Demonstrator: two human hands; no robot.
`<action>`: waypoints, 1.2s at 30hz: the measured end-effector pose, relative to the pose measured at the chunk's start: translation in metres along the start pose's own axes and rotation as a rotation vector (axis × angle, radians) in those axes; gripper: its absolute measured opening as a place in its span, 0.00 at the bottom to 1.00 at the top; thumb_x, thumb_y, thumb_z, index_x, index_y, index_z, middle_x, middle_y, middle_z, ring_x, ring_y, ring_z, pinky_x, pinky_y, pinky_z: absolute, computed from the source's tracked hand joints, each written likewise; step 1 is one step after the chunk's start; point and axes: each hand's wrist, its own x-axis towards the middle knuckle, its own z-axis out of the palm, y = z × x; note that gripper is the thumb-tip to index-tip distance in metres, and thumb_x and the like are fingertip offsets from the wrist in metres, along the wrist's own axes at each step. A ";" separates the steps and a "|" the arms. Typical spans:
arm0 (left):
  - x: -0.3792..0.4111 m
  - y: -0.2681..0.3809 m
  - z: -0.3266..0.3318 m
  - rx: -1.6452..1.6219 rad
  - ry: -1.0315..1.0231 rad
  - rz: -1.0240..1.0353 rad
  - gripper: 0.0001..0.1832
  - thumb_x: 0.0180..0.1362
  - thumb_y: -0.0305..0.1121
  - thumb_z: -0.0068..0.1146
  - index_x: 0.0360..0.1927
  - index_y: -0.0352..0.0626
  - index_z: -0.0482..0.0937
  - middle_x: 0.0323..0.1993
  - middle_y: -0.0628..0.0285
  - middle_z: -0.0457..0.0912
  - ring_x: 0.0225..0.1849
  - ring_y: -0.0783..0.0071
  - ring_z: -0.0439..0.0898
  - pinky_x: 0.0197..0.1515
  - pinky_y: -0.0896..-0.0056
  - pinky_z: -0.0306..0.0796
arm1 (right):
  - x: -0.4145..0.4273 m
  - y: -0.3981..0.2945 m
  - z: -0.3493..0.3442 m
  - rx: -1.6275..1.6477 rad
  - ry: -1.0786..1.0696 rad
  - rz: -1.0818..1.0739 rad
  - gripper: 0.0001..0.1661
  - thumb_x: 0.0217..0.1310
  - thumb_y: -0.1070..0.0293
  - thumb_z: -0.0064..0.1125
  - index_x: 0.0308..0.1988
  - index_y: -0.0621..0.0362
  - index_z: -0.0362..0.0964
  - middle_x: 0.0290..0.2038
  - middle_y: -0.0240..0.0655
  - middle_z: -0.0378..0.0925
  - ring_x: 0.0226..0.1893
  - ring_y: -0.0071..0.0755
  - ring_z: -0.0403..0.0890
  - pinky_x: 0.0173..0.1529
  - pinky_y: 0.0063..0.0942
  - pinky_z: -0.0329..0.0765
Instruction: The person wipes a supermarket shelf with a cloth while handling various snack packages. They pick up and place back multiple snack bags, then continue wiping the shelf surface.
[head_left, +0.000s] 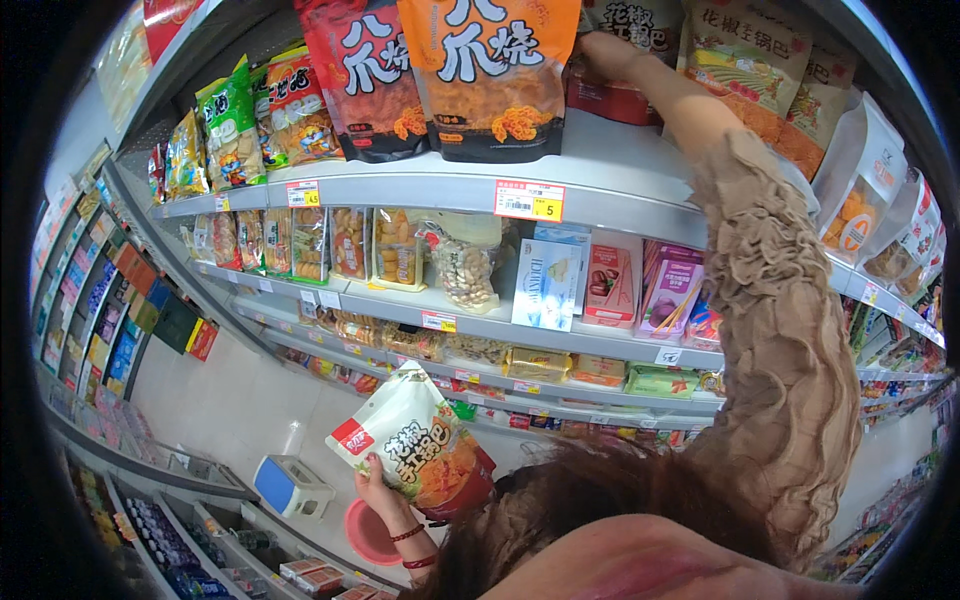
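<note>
My left hand (375, 480) grips the lower left edge of a white and red snack pouch (424, 450), which is tilted below the shelves. My right arm, in a ruffled tan sleeve, reaches up over the top shelf. At its end my right hand (607, 56) is beside a dark and red snack pouch (619, 97), behind the right edge of an orange pouch (491, 90). Its fingers are largely hidden, so whether it holds anything does not show. A red and black pouch (367, 90) stands left of the orange one.
The top shelf's front edge (420, 193) bears price tags. Beige pouches (742, 60) stand at its right, small snack bags (232, 124) at its left. Boxes and packs line the lower shelves. A blue and white step stool (292, 484) and a pink basin (373, 531) are on the floor.
</note>
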 end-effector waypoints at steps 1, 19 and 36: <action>0.001 -0.001 0.001 -0.009 -0.013 -0.014 0.10 0.55 0.27 0.51 0.40 0.35 0.72 0.35 0.60 0.77 0.34 0.75 0.76 0.38 0.74 0.70 | -0.011 0.008 -0.007 0.039 0.035 -0.061 0.21 0.41 0.71 0.58 0.42 0.55 0.72 0.37 0.42 0.76 0.38 0.45 0.76 0.44 0.32 0.73; -0.002 -0.019 0.029 0.006 -0.117 -0.041 0.11 0.53 0.26 0.53 0.40 0.35 0.73 0.34 0.62 0.77 0.34 0.77 0.74 0.39 0.76 0.69 | -0.031 0.010 -0.026 -0.298 -0.277 0.163 0.24 0.45 0.74 0.51 0.48 0.52 0.70 0.42 0.46 0.74 0.43 0.46 0.75 0.48 0.34 0.71; -0.034 -0.018 0.017 -0.027 -0.011 -0.010 0.10 0.55 0.28 0.51 0.39 0.36 0.73 0.35 0.62 0.77 0.34 0.77 0.75 0.39 0.76 0.69 | -0.015 0.037 -0.031 0.201 -0.101 0.059 0.28 0.40 0.71 0.61 0.47 0.59 0.69 0.43 0.44 0.74 0.43 0.42 0.75 0.46 0.31 0.72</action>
